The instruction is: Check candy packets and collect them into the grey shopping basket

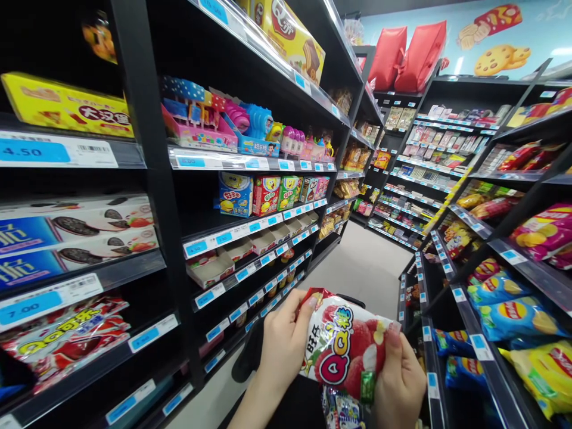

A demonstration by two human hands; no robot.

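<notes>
A shop aisle with a pale floor [370, 256] runs toward the upper right of the frame. At far left, the black shelving [163, 190] carries biscuit boxes [80, 232] and, at lower left, a shiny sweets bag [71, 342]. Small cartons [268, 193] stand near the centre. At lower centre, the left hand [281, 333] has its grip pinched on the left edge of a white-and-red gummy packet [353, 339]. The packet is off the shelves, held up face toward the camera, and not yet set down; I see no opening in its visible face. A smaller packet [342, 408] shows below it. The right hand [402, 375] grasps its right edge, beside crisp bags [521, 319] at far right.
</notes>
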